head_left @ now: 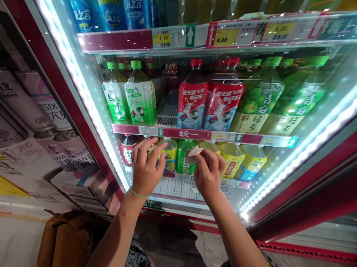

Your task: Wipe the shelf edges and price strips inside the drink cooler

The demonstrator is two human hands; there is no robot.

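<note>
My left hand [147, 164] is raised in front of the lower bottle row, its fingers spread and nothing in them. To its right, my right hand [209, 170] pinches a crumpled white tissue [195, 152] between thumb and fingers. Just behind the tissue stands a green bottle [186, 160], and yellow-labelled bottles [231, 158] are partly covered by my right hand. Above both hands runs a red shelf edge [194, 134] with price tags. I cannot tell whether either hand touches the shelf or a bottle.
Bottles with red labels [192, 103] and green tea bottles [258, 99] fill the middle shelf. The lit cooler frame [75, 84] rises on the left. Stacked drink cartons [77, 152] stand outside it, and a brown bag [68, 241] rests on the floor.
</note>
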